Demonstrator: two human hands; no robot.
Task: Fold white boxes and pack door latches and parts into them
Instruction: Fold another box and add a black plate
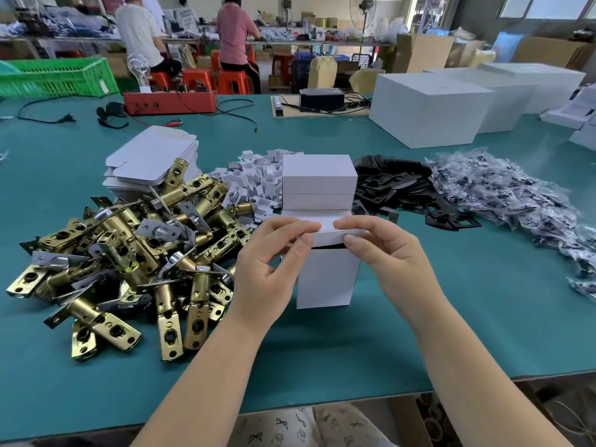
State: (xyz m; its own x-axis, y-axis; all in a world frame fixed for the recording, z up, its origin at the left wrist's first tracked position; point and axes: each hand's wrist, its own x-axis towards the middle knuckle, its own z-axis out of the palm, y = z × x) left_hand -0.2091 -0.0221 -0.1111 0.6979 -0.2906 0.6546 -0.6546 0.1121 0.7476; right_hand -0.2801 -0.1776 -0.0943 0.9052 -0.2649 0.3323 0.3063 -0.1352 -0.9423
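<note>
White box [327, 279] stands upright at centre of the green counter [451, 317], top flap nearly closed with a dark gap under it. Left hand [274, 262] at the box's 10 o'clock, right hand [383, 256] at 2 o'clock. Fingers [303, 226] of both hands lie over the flap, thumbs under its front edge: clamped on the flap. Two closed boxes [319, 182] stacked just behind at 12 o'clock. Brass door latches [129, 259] piled at 9 o'clock; black plates [403, 191] at 1 o'clock.
</note>
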